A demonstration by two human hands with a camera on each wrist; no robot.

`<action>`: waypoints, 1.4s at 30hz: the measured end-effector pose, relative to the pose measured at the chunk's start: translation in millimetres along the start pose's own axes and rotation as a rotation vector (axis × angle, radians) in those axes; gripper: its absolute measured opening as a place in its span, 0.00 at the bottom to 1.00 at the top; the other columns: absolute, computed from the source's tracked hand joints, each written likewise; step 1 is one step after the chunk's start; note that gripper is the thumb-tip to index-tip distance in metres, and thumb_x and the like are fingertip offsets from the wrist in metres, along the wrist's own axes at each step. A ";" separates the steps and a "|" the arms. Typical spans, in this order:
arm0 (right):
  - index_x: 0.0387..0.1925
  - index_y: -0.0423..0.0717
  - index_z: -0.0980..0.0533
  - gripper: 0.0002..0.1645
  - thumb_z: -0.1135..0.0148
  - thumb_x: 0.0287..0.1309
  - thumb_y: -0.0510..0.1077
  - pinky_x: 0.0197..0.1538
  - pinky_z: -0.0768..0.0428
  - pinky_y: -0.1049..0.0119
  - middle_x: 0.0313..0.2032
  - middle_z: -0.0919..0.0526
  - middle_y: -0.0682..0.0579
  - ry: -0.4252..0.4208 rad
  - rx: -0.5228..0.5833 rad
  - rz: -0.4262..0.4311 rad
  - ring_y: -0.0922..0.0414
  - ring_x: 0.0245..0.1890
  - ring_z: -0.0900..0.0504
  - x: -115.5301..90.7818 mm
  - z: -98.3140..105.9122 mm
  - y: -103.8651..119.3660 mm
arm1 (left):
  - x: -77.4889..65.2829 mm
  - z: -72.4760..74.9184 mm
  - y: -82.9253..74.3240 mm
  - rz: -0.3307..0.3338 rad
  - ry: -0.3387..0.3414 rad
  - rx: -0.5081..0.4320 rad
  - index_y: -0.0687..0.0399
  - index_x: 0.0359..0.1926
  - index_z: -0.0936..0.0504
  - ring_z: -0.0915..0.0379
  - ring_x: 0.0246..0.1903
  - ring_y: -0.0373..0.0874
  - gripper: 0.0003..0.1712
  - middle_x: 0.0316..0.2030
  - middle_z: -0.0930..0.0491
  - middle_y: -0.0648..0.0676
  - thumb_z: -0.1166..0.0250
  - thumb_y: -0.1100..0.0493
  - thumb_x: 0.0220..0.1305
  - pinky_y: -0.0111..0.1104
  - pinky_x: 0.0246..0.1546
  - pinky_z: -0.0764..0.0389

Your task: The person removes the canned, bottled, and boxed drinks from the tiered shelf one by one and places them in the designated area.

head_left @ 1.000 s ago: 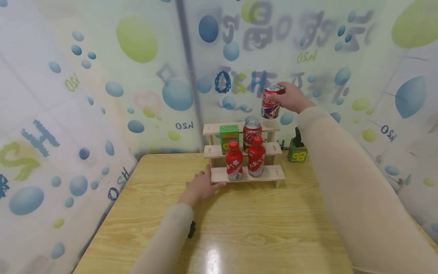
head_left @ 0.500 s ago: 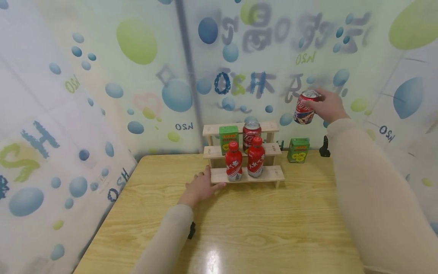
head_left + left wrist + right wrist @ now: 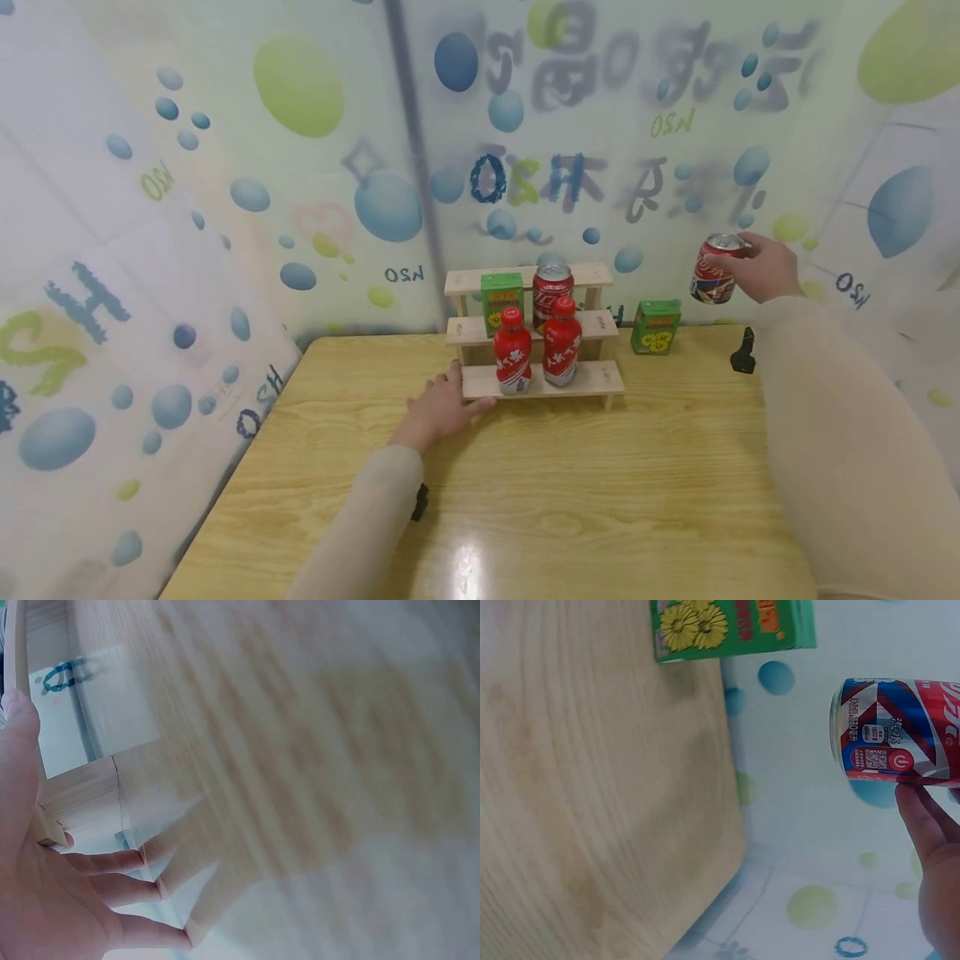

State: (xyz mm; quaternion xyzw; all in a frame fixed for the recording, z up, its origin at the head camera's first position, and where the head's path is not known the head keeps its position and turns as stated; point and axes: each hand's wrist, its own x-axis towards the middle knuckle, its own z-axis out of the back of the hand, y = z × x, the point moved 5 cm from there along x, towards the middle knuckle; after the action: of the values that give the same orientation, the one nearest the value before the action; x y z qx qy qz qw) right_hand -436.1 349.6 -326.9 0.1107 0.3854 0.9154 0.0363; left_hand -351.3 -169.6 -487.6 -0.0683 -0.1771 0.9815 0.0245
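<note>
In the head view, my right hand [image 3: 767, 265] grips a red soda can [image 3: 714, 271] upright, in the air above the table's far right. The right wrist view shows the can's [image 3: 900, 735] red, white and blue side, with fingertips against it. My left hand [image 3: 437, 408] rests at the front left corner of a three-step wooden rack [image 3: 596, 382]; its thumb lies along the front edge. The left wrist view has that hand's [image 3: 56, 907] other fingers spread and straight, their tips down on the tabletop. Two red bottles [image 3: 513, 354] stand on the rack's lowest step.
On the middle step are a green box [image 3: 502, 302] and another red can [image 3: 551, 292], partly behind a bottle. A second green box [image 3: 656, 327] stands on the table [image 3: 570, 500] right of the rack. A patterned curtain [image 3: 337, 208] hangs behind.
My right hand has carried the can from above the rack's top step to the right and lower, uncovering the green box on the table. The left hand stays put.
</note>
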 end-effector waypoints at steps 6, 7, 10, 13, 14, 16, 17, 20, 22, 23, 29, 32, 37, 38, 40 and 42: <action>0.83 0.37 0.46 0.61 0.40 0.69 0.73 0.68 0.28 0.28 0.71 0.30 0.22 0.001 -0.004 -0.020 0.25 0.71 0.31 -6.1 -6.9 -25.0 | -4.4 3.5 -0.3 -0.001 -0.002 -0.001 0.53 0.86 0.54 0.38 0.77 0.71 0.68 0.78 0.35 0.69 0.44 0.14 0.62 0.81 0.68 0.44; 0.83 0.36 0.47 0.61 0.40 0.69 0.73 0.68 0.28 0.28 0.70 0.30 0.21 -0.001 -0.006 -0.024 0.24 0.71 0.31 -7.9 -8.6 -28.3 | -5.4 3.9 -0.3 0.000 0.000 -0.002 0.53 0.86 0.54 0.38 0.77 0.71 0.68 0.78 0.35 0.70 0.44 0.15 0.63 0.82 0.68 0.43; 0.83 0.33 0.48 0.62 0.39 0.69 0.72 0.67 0.27 0.28 0.70 0.30 0.20 -0.009 -0.009 -0.036 0.24 0.70 0.31 -12.2 -13.9 -39.2 | -7.9 5.1 -0.6 0.004 0.003 -0.003 0.53 0.86 0.54 0.38 0.77 0.71 0.68 0.78 0.35 0.70 0.44 0.15 0.63 0.82 0.68 0.43; 0.81 0.31 0.46 0.59 0.39 0.71 0.69 0.67 0.27 0.28 0.70 0.31 0.19 -0.005 -0.010 -0.047 0.24 0.70 0.30 -16.7 -19.4 -49.2 | -8.5 3.5 0.3 0.006 0.002 0.002 0.53 0.86 0.54 0.38 0.77 0.71 0.68 0.78 0.35 0.70 0.44 0.14 0.63 0.81 0.69 0.43; 0.81 0.30 0.45 0.58 0.40 0.72 0.68 0.66 0.26 0.28 0.70 0.31 0.19 -0.002 -0.013 -0.053 0.24 0.69 0.30 -18.1 -21.3 -52.7 | -8.3 2.3 0.7 0.006 0.003 0.006 0.53 0.86 0.53 0.38 0.77 0.71 0.69 0.78 0.35 0.70 0.45 0.14 0.62 0.81 0.69 0.44; 0.80 0.29 0.44 0.55 0.40 0.73 0.66 0.67 0.26 0.29 0.70 0.31 0.18 0.004 -0.015 -0.065 0.24 0.69 0.30 -21.5 -24.9 -58.4 | -7.6 -0.5 1.6 0.004 0.005 0.011 0.53 0.86 0.53 0.38 0.77 0.71 0.69 0.77 0.34 0.69 0.46 0.13 0.62 0.81 0.69 0.44; 0.80 0.29 0.43 0.54 0.40 0.73 0.65 0.67 0.27 0.29 0.69 0.31 0.19 0.004 -0.020 -0.067 0.24 0.69 0.30 -23.2 -26.6 -60.5 | -7.6 -1.6 2.0 0.003 0.005 0.012 0.53 0.86 0.53 0.38 0.77 0.72 0.69 0.77 0.34 0.69 0.46 0.13 0.62 0.81 0.69 0.44; 0.79 0.29 0.41 0.53 0.39 0.73 0.65 0.66 0.26 0.30 0.68 0.29 0.19 -0.002 -0.037 -0.063 0.25 0.68 0.28 -26.7 -31.5 -66.4 | -8.2 -2.2 1.7 0.005 0.000 0.009 0.52 0.86 0.53 0.38 0.77 0.72 0.68 0.77 0.34 0.69 0.45 0.13 0.62 0.82 0.69 0.44; 0.78 0.29 0.40 0.52 0.39 0.73 0.64 0.66 0.26 0.30 0.67 0.28 0.19 -0.002 -0.036 -0.056 0.25 0.67 0.28 -29.0 -34.4 -69.6 | -8.9 -1.4 0.9 0.003 -0.005 0.010 0.53 0.86 0.52 0.37 0.77 0.72 0.68 0.77 0.34 0.69 0.45 0.14 0.62 0.82 0.68 0.44; 0.78 0.29 0.40 0.52 0.39 0.74 0.64 0.66 0.25 0.30 0.67 0.28 0.19 0.001 -0.036 -0.058 0.25 0.67 0.28 -30.3 -35.8 -71.7 | -9.1 -1.1 0.4 0.003 -0.005 0.009 0.53 0.86 0.53 0.37 0.76 0.72 0.68 0.77 0.34 0.70 0.45 0.14 0.62 0.82 0.68 0.43; 0.79 0.27 0.43 0.52 0.39 0.75 0.63 0.67 0.26 0.29 0.70 0.33 0.18 0.025 -0.029 -0.096 0.23 0.70 0.31 -36.6 -42.1 -84.6 | -11.5 -0.6 -4.1 -0.006 0.010 -0.004 0.54 0.86 0.52 0.36 0.76 0.71 0.68 0.77 0.34 0.70 0.44 0.14 0.62 0.82 0.68 0.43; 0.79 0.28 0.43 0.53 0.39 0.74 0.63 0.67 0.26 0.29 0.70 0.34 0.17 0.025 -0.021 -0.092 0.22 0.70 0.32 -35.6 -43.9 -88.2 | -12.6 1.5 -4.7 -0.001 0.002 -0.006 0.54 0.86 0.52 0.36 0.76 0.71 0.68 0.77 0.34 0.70 0.43 0.15 0.63 0.81 0.68 0.43; 0.79 0.28 0.43 0.53 0.39 0.75 0.62 0.68 0.27 0.29 0.70 0.33 0.17 0.023 -0.012 -0.098 0.23 0.70 0.32 -34.3 -46.2 -93.3 | -11.3 3.1 -5.2 -0.006 0.004 0.005 0.54 0.86 0.52 0.36 0.76 0.71 0.68 0.77 0.34 0.70 0.44 0.15 0.63 0.82 0.68 0.43; 0.79 0.27 0.43 0.52 0.39 0.75 0.62 0.68 0.28 0.29 0.70 0.33 0.18 0.023 -0.014 -0.098 0.23 0.70 0.32 -34.1 -46.9 -94.1 | -11.1 3.5 -5.4 -0.007 0.007 0.007 0.54 0.86 0.52 0.36 0.76 0.71 0.68 0.77 0.34 0.69 0.44 0.15 0.63 0.81 0.68 0.43; 0.78 0.27 0.42 0.52 0.40 0.75 0.63 0.69 0.28 0.29 0.69 0.32 0.18 0.023 -0.016 -0.097 0.24 0.69 0.31 -33.6 -48.5 -94.9 | -10.8 4.4 -5.4 -0.004 0.011 0.005 0.53 0.86 0.52 0.37 0.76 0.71 0.68 0.77 0.34 0.69 0.44 0.15 0.63 0.81 0.68 0.43; 0.78 0.27 0.41 0.52 0.40 0.74 0.64 0.68 0.26 0.29 0.69 0.31 0.18 0.020 -0.019 -0.087 0.24 0.68 0.30 -32.8 -49.9 -94.4 | -10.3 5.9 -5.2 0.000 0.008 0.003 0.53 0.86 0.52 0.37 0.76 0.71 0.67 0.77 0.33 0.69 0.43 0.15 0.63 0.81 0.69 0.43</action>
State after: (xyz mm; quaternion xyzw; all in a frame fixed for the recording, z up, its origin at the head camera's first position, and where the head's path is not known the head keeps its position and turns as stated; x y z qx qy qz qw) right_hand -417.5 376.0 -433.8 0.0846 0.3813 0.9177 0.0732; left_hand -341.8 -167.5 -479.1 -0.0725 -0.1756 0.9815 0.0252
